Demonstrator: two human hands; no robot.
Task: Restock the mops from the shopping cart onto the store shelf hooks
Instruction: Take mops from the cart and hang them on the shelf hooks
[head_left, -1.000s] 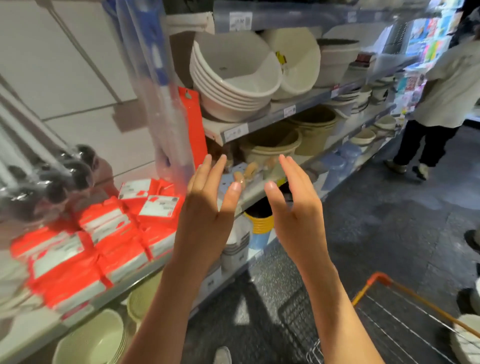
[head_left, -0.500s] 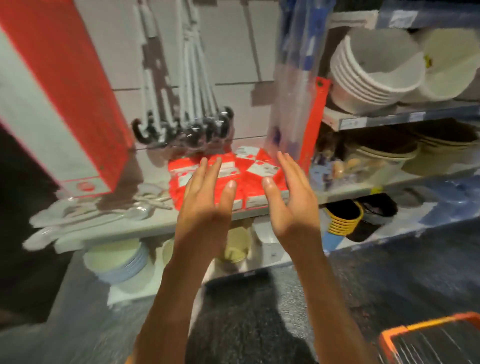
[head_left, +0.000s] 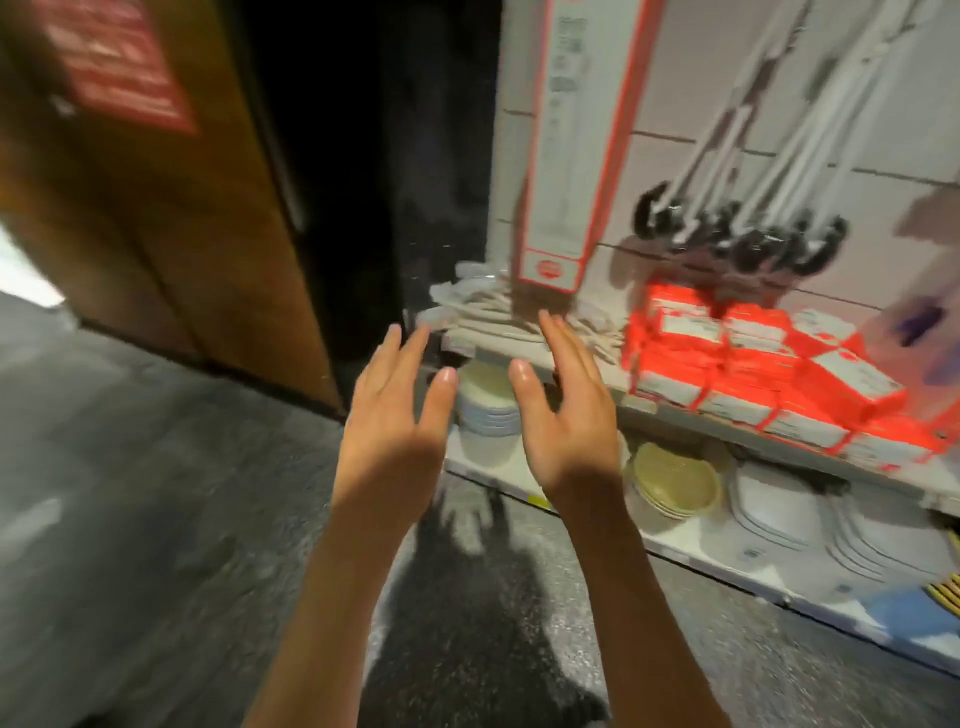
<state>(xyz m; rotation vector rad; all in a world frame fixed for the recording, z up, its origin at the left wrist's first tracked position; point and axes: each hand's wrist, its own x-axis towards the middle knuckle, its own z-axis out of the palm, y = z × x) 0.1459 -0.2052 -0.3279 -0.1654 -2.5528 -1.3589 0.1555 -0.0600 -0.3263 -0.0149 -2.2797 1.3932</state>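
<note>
right now my left hand and right hand are both spread flat with nothing in either grip, raised before the shelf edge. the mops hang handle-down against the wall, above the red boxes. i judge them light, stiff and unwieldy, best held mid-shaft.

Grey speckled floor, white tiled wall, brown wooden panel left.
</note>
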